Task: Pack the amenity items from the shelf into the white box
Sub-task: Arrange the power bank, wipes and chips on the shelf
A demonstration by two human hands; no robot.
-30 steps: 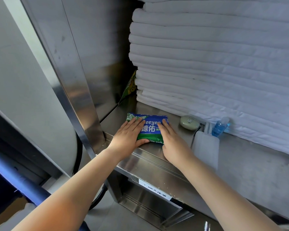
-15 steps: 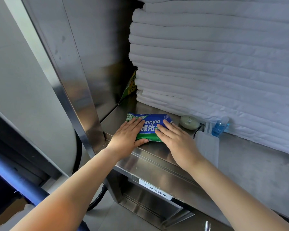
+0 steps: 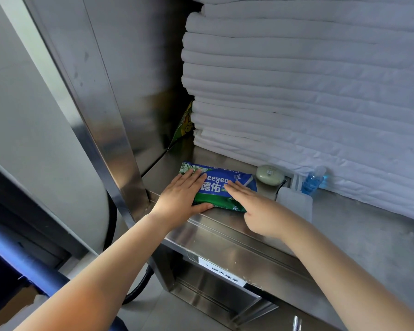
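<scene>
A blue and green pack of wet wipes (image 3: 221, 185) lies flat on the steel shelf (image 3: 225, 218) near its front edge. My left hand (image 3: 179, 199) rests on the pack's left end with straight fingers, thumb along the front side. My right hand (image 3: 258, 206) lies with straight fingers over the pack's right end. To the right of the pack sit a pale green oval soap (image 3: 269, 175), a small blue bottle (image 3: 312, 180) and a white flat pouch (image 3: 295, 206). No white box is in view.
A tall stack of folded white linen (image 3: 296, 91) fills the back of the shelf. A green and yellow packet (image 3: 185, 123) is wedged between the stack and the steel side wall (image 3: 134, 91). A lower steel shelf with a white label (image 3: 221, 272) lies beneath.
My right hand has slid to the right along the pack, uncovering more of its print. My left hand has stayed in place on the left end.
</scene>
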